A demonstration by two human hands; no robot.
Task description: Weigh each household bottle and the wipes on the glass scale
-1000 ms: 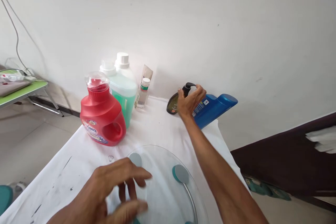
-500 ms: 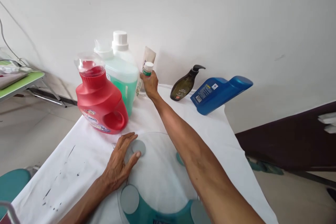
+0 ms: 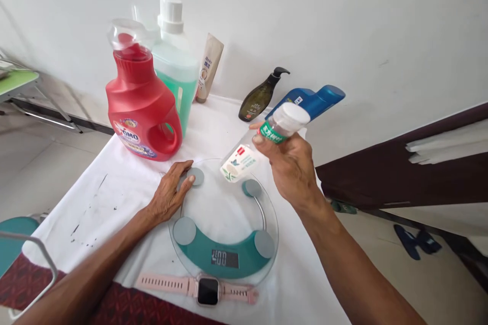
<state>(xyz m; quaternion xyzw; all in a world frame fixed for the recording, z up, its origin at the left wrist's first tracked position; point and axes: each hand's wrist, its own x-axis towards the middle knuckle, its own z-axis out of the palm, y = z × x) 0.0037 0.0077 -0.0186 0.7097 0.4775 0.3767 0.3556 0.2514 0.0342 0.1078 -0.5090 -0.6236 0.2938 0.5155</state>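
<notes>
My right hand [image 3: 292, 167] grips a clear plastic bottle [image 3: 239, 162] by its neck, just under the white cap. The bottle is tilted, its base pointing down and left over a round glass scale [image 3: 224, 198]. Fingers stretched out, my left hand [image 3: 171, 190] rests at the scale's upper left edge, by a grey foot pad. The scale has a teal band with a small display that seems to read 00. In front of its lower edge lies a smartwatch [image 3: 208, 290] with a pink strap.
On the white cloth [image 3: 125, 208] stand a red detergent jug [image 3: 143, 106], a green liquid bottle [image 3: 183, 76] and a cream tube [image 3: 209, 68] by the wall. A dark pump bottle [image 3: 258, 99] and a blue bottle [image 3: 320, 101] lean to the right. Slippers [image 3: 415, 241] lie on the floor.
My right hand has brought the clear bottle from beside the tube at the back toward me and right, above the scale. My left hand stays on the scale's edge. The smartwatch has come into view.
</notes>
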